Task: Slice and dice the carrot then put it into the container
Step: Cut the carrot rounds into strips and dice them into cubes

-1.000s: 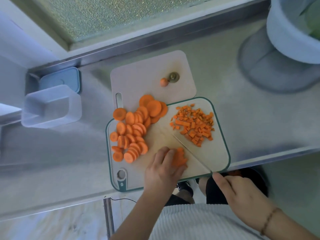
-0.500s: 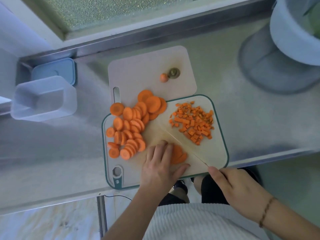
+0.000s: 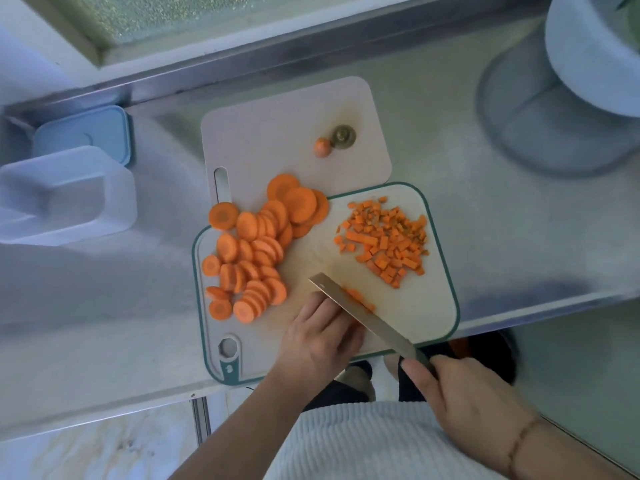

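Several round carrot slices (image 3: 256, 251) lie heaped on the left of the green-rimmed cutting board (image 3: 429, 317). A pile of diced carrot (image 3: 384, 240) sits at its right. My left hand (image 3: 322, 337) rests with curled fingers on a small stack of slices (image 3: 358, 296) near the board's front; most of the stack is hidden by the blade. My right hand (image 3: 464, 396) grips the handle of a knife (image 3: 360, 315), whose blade lies tilted against my left knuckles over that stack. The clear plastic container (image 3: 65, 195) stands empty at the far left.
A second pale cutting board (image 3: 277, 133) behind holds the carrot tip (image 3: 322, 147) and stem end (image 3: 343, 136). A blue lid (image 3: 83, 136) lies behind the container. A large pale bowl (image 3: 588, 53) on a grey base stands at the back right. The steel counter's edge runs just below the board.
The knife has swung left from the board's middle and now lies against my left knuckles over the stack. My left hand has drawn back slightly on the slices.
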The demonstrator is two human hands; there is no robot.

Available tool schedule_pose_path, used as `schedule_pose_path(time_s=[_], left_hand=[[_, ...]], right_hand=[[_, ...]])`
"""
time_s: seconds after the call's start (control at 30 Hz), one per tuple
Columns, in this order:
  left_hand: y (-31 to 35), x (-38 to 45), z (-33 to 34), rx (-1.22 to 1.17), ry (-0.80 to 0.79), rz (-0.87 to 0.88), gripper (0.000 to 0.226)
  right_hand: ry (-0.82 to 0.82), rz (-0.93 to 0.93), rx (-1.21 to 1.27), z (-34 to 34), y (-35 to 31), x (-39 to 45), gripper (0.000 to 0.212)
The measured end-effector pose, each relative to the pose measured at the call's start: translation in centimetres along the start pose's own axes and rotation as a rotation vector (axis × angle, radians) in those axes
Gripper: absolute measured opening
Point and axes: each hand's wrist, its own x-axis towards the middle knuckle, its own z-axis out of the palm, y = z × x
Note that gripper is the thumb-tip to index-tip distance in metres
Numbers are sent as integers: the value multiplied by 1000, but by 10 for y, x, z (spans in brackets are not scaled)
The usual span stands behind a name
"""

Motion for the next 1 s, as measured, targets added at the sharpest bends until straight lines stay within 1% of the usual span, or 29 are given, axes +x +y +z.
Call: schedule_pose_path(time_s=[0.1, 0.2, 0.3, 0.5, 0.6, 0.77, 0.83, 0.93, 1.0], left_hand=[[1, 1, -1, -15, -2, 6, 12], [3, -1, -2, 4, -15, 4, 13], [5, -6, -2, 31, 12, -22, 13], [6, -6, -2, -15, 41, -49, 11], [4, -6, -1, -25, 41, -60, 10], [2, -4, -2, -41, 50, -36, 9], [3, -4, -4, -41, 45, -34, 9], [3, -7, -4, -3, 50, -30, 10], [3, -10, -2, 18, 50, -20, 10]], right_hand=[[102, -81, 53, 5, -10, 19, 70], [129, -121, 150, 0, -3, 21, 70], [135, -123, 211, -6, 12, 7, 76], [55, -42, 153, 1, 15, -9, 88], [47, -14, 120, 5, 6, -2, 81], [120, -104, 108, 9, -15, 21, 72], [139, -114, 144, 5, -10, 19, 70], [175, -78, 226, -3, 8, 4, 70], [172, -72, 219, -6, 14, -5, 71]])
